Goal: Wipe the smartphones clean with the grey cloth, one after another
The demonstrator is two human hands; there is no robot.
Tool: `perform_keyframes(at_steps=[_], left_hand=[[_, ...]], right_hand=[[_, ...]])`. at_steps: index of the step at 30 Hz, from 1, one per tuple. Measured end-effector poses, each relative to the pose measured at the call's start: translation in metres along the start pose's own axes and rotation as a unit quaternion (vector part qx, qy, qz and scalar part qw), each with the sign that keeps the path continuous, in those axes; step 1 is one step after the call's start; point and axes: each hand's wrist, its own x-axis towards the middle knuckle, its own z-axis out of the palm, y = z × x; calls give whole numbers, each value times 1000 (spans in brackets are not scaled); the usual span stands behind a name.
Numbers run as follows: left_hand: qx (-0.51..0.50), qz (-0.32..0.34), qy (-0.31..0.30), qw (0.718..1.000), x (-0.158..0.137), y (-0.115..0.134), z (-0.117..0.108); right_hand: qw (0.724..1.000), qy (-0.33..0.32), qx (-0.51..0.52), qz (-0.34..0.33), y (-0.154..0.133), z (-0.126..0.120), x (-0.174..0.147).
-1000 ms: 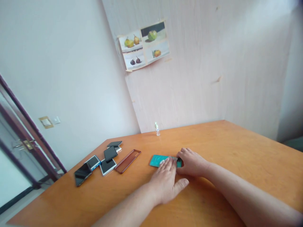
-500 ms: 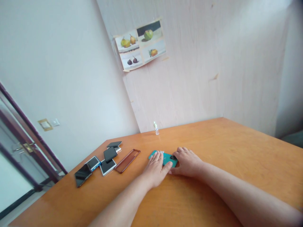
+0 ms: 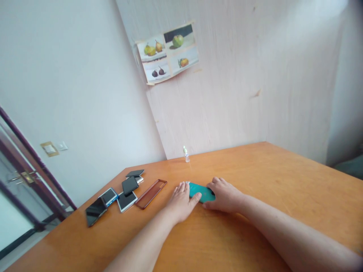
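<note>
A teal phone lies back side up on the wooden table, between my two hands. My right hand grips its right end, thumb along the near edge and fingers over the far edge, partly hiding the dark camera area. At the phone's left end is my left hand, its fingers close together and its thumb touching the phone's near side. A bit of a white wipe peeks out at the left fingertips; most of it is hidden. To the left lies a reddish-brown clear phone case.
Several other phones lie at the table's left, among them a black phone, a white-framed phone and a dark phone. A small pump bottle stands by the back edge of the table, near the wall.
My left hand has slid left along the phone to its left end, uncovering more of the teal back. My right hand stays at the right end and now covers more of the camera area.
</note>
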Motion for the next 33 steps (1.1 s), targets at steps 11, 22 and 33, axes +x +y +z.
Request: perform_keyframes(at_steps=[11,22,33], left_hand=[[-23,155,-17,987,-19,32,-3],[-21,100,-29,994,-4,16,-5],[-62,211,-48,974,-5,44,-11]], right_hand=[[1000,-15,-22,10,8,-8,-4],[998,-4,-21,53,4,-8,-2],[997,-7,-10,70,7,-2,6]])
